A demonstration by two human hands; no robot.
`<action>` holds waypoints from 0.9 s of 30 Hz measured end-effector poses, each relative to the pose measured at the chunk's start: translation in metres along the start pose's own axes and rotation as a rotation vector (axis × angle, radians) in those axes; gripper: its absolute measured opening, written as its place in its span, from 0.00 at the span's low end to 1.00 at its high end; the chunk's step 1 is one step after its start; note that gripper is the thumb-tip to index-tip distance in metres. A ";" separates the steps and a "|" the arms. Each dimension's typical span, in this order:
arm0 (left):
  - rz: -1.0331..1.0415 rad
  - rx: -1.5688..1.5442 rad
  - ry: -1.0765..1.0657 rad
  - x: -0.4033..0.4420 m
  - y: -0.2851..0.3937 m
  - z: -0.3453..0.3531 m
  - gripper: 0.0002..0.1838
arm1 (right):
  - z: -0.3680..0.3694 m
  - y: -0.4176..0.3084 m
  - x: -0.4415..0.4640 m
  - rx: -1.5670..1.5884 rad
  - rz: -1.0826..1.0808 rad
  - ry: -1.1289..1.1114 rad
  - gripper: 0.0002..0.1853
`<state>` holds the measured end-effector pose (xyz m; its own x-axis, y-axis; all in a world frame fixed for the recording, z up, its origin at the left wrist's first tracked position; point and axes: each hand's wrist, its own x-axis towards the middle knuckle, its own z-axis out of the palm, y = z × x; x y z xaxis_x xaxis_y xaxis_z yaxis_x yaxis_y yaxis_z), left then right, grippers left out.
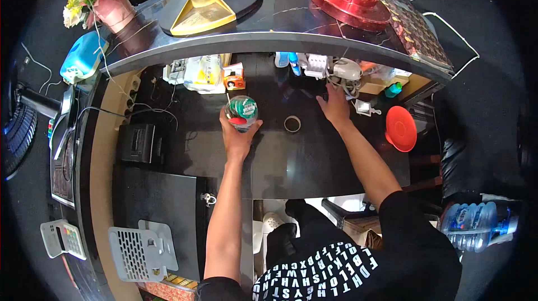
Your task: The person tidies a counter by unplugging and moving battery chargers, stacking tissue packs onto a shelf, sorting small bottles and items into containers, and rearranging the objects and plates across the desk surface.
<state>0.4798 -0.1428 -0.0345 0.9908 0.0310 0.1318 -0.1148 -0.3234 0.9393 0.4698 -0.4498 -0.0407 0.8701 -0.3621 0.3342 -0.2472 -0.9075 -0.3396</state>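
My left hand [238, 138] is wrapped round a clear container [245, 108] with a green and white top and something red at its front, on the dark desk [269, 161]. My right hand [337, 109] reaches toward the back of the desk, fingers apart, its fingertips beside a white device with a cable [346, 70]. Whether the fingertips touch it cannot be made out. Between my hands lies a roll of tape [292, 124]. A small white item [367, 108] is just right of my right hand.
An orange-and-white box [233, 76] and plastic packages [203, 73] stand at the back. A red round lid or dish [400, 129] is at the right. The raised shelf [280, 37] overhangs the desk's back. A black device [137, 143] sits left.
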 end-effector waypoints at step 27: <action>0.267 0.578 -0.293 -0.047 0.005 0.089 0.34 | -0.003 0.032 -0.083 0.833 0.370 -0.256 0.14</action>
<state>0.4388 -0.2296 -0.0646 0.9219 -0.3495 0.1675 -0.3810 -0.7383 0.5566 0.3887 -0.4498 -0.0765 0.8892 -0.4485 -0.0900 -0.2282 -0.2645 -0.9370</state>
